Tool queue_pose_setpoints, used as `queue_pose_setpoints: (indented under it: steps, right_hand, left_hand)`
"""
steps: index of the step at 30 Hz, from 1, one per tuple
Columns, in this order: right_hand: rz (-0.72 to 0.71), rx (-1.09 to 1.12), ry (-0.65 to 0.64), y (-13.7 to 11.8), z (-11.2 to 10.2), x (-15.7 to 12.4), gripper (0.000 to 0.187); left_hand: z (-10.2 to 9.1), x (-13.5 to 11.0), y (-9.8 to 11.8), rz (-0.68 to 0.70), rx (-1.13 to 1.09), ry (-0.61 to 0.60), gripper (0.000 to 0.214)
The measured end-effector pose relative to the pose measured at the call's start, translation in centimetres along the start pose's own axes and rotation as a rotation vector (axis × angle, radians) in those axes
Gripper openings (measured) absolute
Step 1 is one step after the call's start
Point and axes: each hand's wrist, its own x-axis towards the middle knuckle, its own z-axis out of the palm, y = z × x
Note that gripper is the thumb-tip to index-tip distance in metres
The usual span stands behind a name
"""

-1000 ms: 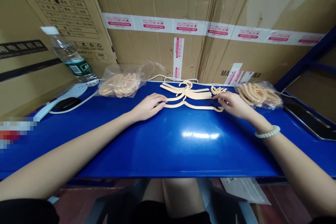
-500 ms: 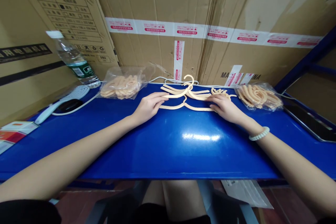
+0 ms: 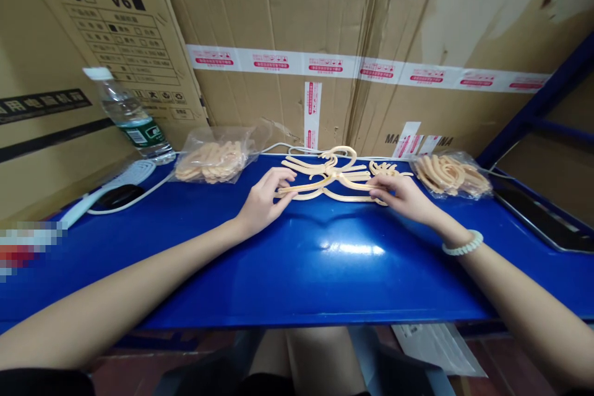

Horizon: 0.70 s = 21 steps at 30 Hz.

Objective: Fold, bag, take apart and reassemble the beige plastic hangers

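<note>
My left hand (image 3: 263, 203) pinches the left arm of a cream plastic clothes hanger (image 3: 353, 184), and my right hand (image 3: 400, 195) pinches its right arm. The hanger is raised a little off the blue table, its hook tilted up and away from me, and a faint shadow falls below it. Just behind and under it lies another cream hanger (image 3: 349, 198). Farther back, more hanger parts (image 3: 301, 166) overlap on the table. Beyond my right hand sits a small pile of cream pieces (image 3: 384, 168).
Clear bags of cream pieces lie left (image 3: 213, 161) and right (image 3: 449, 174). Around the blue table (image 3: 260, 284) are a water bottle (image 3: 134, 120), a pale blue brush-like tool (image 3: 109, 189), a black mouse-shaped object (image 3: 121, 195) and a dark phone (image 3: 542, 218). Cardboard boxes (image 3: 269, 6) stand behind.
Both hands have lifted the front hanger slightly and drawn it toward me; its hook now appears larger and tilted. The view has shifted a little.
</note>
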Motion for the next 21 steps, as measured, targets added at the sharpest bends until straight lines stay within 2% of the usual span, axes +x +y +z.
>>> queue_pose_setpoints:
  steps: [4,7,10,12,15,18,21]
  right_hand:
    - [0.023,0.100,-0.026,-0.5,-0.7,-0.1,0.034]
    - [0.099,0.128,0.129,0.8,-2.2,-0.3,0.039]
    - [0.168,-0.085,0.295,3.5,-3.6,-0.5,0.034]
    - [0.133,-0.300,0.270,5.2,-3.9,-0.6,0.032]
    - [0.015,-0.512,0.144,6.8,-3.2,-0.6,0.034]
    - [-0.028,-0.608,0.087,7.3,-1.8,-0.4,0.033]
    - [-0.013,-0.619,0.092,7.5,-0.7,-0.1,0.029]
  left_hand:
    - [0.3,-0.2,-0.1,-0.055,-0.038,-0.197,0.021]
    - [0.3,-0.1,-0.1,-0.104,-0.058,-0.255,0.020]
    - [0.2,0.0,-0.2,-0.135,-0.071,-0.298,0.020]
    - [0.1,0.0,-0.2,-0.149,-0.078,-0.311,0.020]
    - [0.1,0.0,-0.1,-0.157,-0.079,-0.309,0.021]
    - [0.0,0.1,0.0,-0.155,-0.081,-0.301,0.020]
    - [0.0,0.1,0.1,-0.160,-0.079,-0.292,0.019]
